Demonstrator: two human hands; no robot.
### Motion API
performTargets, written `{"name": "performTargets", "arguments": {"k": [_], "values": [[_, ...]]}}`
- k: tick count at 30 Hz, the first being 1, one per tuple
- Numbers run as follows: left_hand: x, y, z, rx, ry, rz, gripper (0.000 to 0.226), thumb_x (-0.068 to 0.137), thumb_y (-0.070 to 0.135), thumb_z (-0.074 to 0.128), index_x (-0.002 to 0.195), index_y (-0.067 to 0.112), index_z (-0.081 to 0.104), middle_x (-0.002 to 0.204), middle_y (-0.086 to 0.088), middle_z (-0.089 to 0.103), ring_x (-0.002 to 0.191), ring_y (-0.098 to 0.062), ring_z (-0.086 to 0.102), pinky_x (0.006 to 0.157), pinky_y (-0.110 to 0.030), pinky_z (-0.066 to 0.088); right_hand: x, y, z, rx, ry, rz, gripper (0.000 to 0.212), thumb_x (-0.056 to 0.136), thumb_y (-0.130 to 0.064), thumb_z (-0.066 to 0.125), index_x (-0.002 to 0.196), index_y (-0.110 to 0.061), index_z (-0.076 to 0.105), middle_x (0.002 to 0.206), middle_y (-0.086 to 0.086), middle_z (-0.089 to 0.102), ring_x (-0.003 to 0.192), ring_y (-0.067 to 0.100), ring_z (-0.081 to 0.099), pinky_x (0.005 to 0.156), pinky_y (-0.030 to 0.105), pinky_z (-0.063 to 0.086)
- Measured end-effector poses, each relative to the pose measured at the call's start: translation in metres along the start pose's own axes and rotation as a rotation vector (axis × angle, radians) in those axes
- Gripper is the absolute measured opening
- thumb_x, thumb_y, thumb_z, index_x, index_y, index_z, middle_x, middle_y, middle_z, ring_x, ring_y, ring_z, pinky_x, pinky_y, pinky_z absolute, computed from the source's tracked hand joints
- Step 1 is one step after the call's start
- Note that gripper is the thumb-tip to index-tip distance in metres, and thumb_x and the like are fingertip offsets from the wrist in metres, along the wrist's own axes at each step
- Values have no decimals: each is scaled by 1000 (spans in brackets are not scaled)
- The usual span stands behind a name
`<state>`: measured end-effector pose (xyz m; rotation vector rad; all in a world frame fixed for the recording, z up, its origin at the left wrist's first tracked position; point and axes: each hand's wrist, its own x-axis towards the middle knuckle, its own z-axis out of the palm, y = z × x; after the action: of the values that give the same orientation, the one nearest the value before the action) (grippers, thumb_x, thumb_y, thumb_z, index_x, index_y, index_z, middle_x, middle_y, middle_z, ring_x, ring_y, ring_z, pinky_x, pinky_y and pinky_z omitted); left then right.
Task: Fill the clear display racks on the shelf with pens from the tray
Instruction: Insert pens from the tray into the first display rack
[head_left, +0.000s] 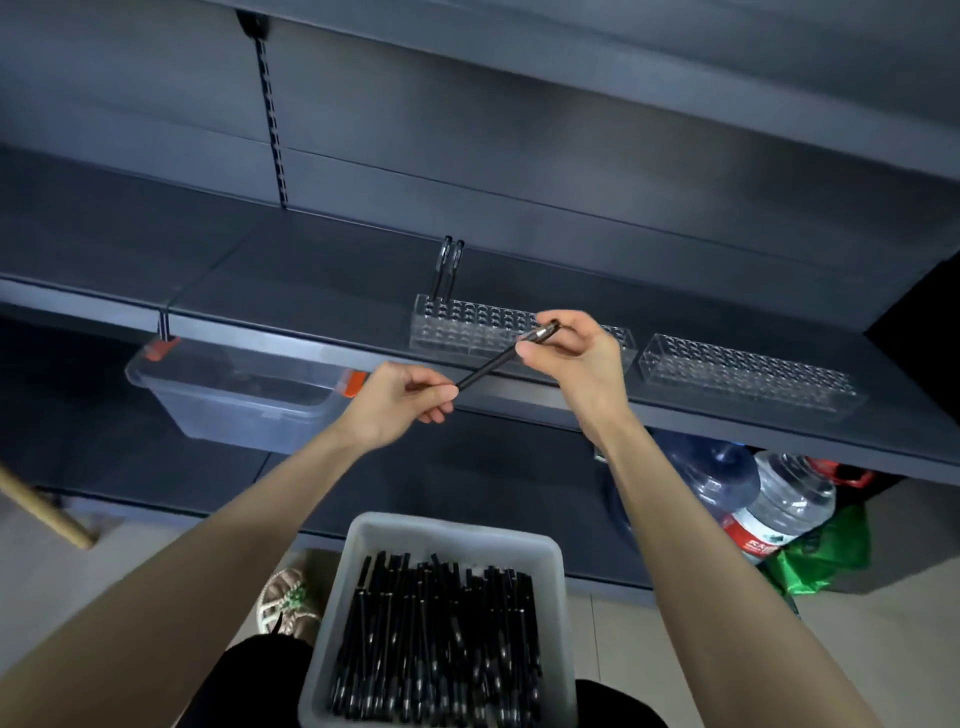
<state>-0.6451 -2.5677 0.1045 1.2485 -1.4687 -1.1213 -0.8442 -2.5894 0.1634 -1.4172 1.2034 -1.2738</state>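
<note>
Pen (496, 359) slants lower-left to upper-right; left hand (397, 408), right hand (579, 356) fingers (558, 318) pinch ends.

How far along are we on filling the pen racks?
Barely started. Done: two pens stand in the far-left holes of the left rack. In hand: one pen, pinched near its ends by the left hand and right hand, in front of that rack. Left: the rest of its holes, the right rack, which looks empty, and a heaped tray.
</note>
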Motion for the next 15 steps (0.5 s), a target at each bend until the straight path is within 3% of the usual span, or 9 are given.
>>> {"name": "performTargets", "arguments": {"k": [2,5,8,11,15], "values": [[8,2,0,3,-17,13,16,90,5,58,77,13,64,62,6,66,54,0,59,58,-13,48,9,-6,8,61,6,-22,37,76,8,71,105,-11,57,75,9,65,70,14,64,74,30,58],[26,5,-1,107,-28,69,10,91,9,58,84,10,65,77,-3,66,62,2,59,64,-9,44,27,-14,20,33,57,-75,41,76,7,71,104,-16,52,73,11,64,71,22,66,71,37,60],[48,4,-11,343,159,154,20,86,19,67,103,11,67,95,1,64,79,-5,60,72,-2,39,51,-20,32,-112,151,-175,43,74,-1,76,91,-31,51,70,6,65,71,34,67,72,43,59],[70,-4,-25,442,321,144,40,79,28,73,114,14,60,105,-1,53,93,-14,56,86,-18,43,74,-23,43,-220,215,-276,39,75,-7,76,92,-31,51,69,-1,64,68,24,65,75,38,55],[92,-17,-35,524,249,99,72,75,30,77,136,13,41,134,-4,41,127,-19,37,106,-31,33,98,-20,54,-296,260,-362,33,80,-10,74,106,-13,55,71,-9,60,66,6,60,74,26,52]]}}
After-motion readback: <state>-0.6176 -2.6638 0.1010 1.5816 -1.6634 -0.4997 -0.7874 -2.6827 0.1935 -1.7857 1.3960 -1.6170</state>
